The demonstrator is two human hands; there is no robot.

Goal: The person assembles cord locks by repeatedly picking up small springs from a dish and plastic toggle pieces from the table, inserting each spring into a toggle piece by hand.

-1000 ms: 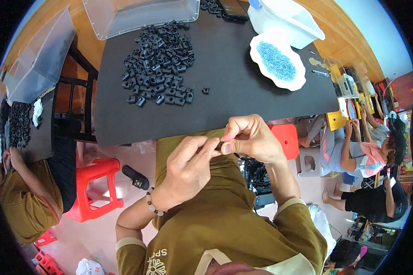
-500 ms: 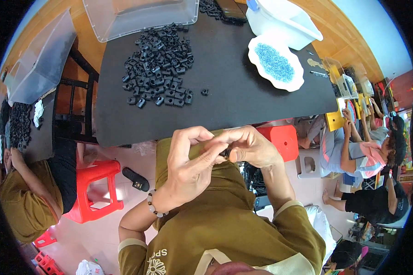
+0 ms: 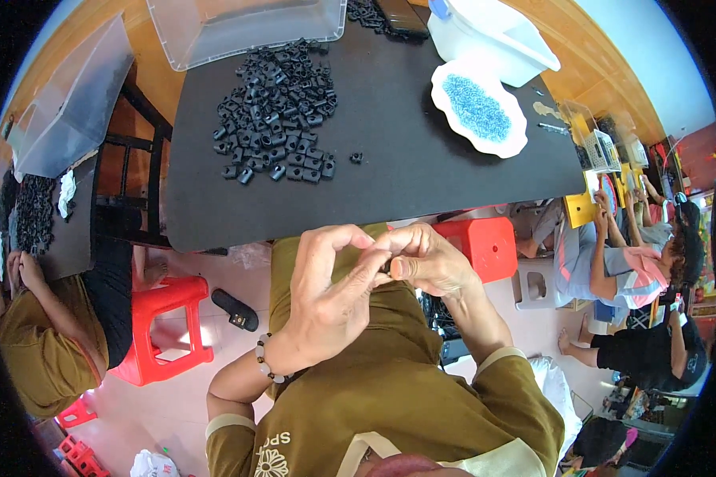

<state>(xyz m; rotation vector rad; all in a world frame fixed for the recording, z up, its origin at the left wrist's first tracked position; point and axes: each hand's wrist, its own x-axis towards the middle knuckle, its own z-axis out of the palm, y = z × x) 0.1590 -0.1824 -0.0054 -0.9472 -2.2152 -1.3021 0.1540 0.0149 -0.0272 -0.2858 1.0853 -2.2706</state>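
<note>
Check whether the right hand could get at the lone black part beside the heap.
Likely yes: nothing visible blocks the right hand from the lone black part across the tabletop, though it seems to grip a small dark piece.

Parts pile (image 3: 277,119) on table (image 3: 390,191), dish (image 3: 497,148) at right, tub (image 3: 501,56) behind dish
</note>
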